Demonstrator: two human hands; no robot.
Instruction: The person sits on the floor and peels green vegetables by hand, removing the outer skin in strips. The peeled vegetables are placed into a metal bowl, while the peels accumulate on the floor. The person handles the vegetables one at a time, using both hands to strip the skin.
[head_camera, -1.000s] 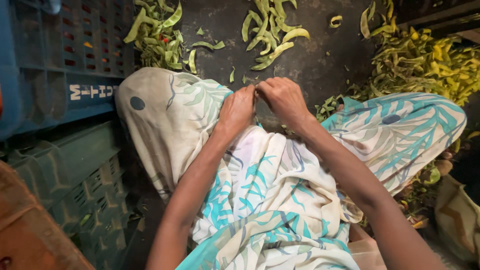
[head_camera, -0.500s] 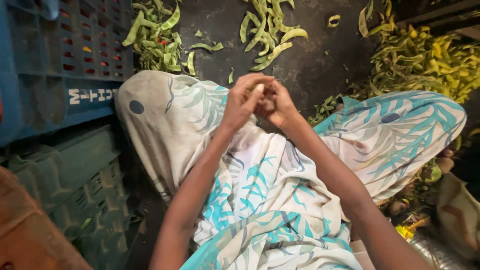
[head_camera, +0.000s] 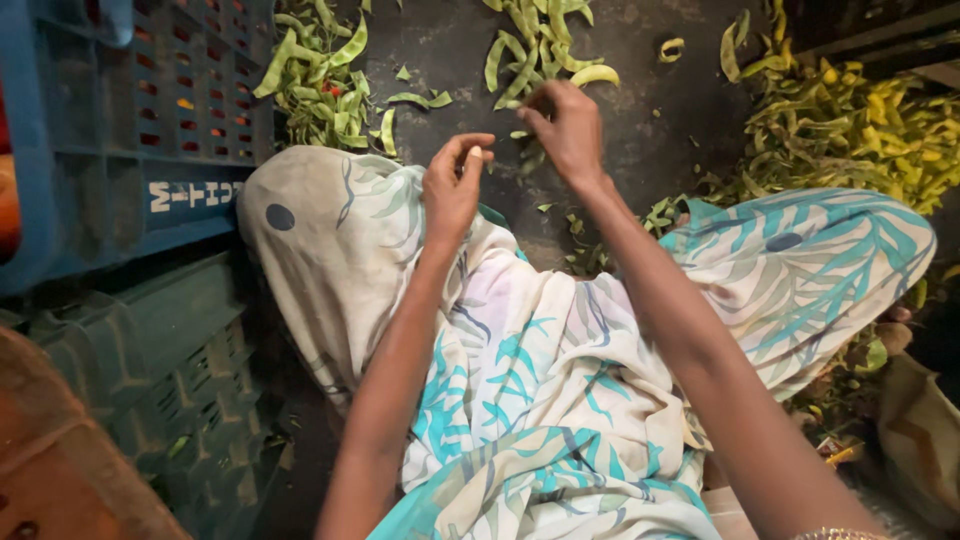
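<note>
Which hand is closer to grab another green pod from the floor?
The right hand, probably. It reaches out over the dark floor, right beside the pile of green pods. The left hand is pulled back over the knee with fingers pinched together.

- We see a dark, rough concrete floor (head_camera: 450, 50) carrying everything here.
- Two loose heaps of flat green bean pods (head_camera: 320, 80) lie on it near the top, one left and one at centre.
- A bigger pile of yellow-green pod scraps (head_camera: 860, 120) lies at the right.
- A blue slatted plastic crate (head_camera: 120, 110) sits at the left over a dark green plastic crate (head_camera: 130, 360).
</note>
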